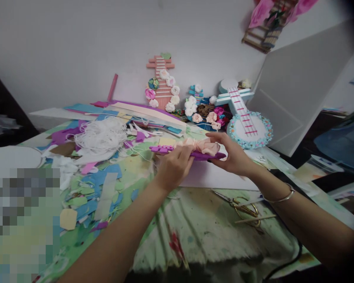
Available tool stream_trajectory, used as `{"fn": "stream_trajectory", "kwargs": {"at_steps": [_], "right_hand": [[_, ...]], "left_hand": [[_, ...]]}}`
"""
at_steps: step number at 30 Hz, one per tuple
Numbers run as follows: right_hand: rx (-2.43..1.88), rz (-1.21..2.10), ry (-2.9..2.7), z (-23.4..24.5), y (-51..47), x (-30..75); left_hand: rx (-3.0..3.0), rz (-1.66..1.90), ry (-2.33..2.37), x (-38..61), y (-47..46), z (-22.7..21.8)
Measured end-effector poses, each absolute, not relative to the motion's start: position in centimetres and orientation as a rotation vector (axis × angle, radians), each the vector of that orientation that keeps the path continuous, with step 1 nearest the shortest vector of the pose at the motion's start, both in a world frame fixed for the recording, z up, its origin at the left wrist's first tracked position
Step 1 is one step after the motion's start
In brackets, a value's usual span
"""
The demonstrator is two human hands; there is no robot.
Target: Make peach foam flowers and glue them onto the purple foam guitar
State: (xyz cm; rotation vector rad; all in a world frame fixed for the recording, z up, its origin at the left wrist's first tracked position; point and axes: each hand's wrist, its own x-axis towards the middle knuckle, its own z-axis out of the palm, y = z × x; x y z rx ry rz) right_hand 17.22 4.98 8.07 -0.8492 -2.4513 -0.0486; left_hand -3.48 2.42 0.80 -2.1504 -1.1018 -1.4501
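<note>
A purple craft guitar (199,156) is held nearly edge-on above the table, its narrow end with small pegs to the left. Peach fabric-like flowers (210,146) sit on its upper face. My left hand (175,167) is closed around its middle, partly covering the flowers. At the wider right end, my right hand (231,155) grips the edge, thumb low and fingers over the top by the flowers. Below lies a white sheet (215,179). Gold-handled scissors (238,204) and a thin wooden stick (255,219) rest on the table near my right forearm.
A heap of white string (102,135) and many paper scraps (109,192) cover the left side. Finished guitar crafts lean at the back: a pink one (162,92) and a white-and-blue one (247,122). A grey panel (295,86) stands at the right.
</note>
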Motion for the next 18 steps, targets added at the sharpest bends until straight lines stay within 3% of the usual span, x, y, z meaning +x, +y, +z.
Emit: {"fn": "stream_trajectory", "kwargs": {"at_steps": [18], "right_hand": [[-0.853, -0.068, -2.501, 8.49, 4.83, 16.89]], "left_hand": [[-2.114, -1.428, -1.089, -3.49, 2.29, 0.95]]}}
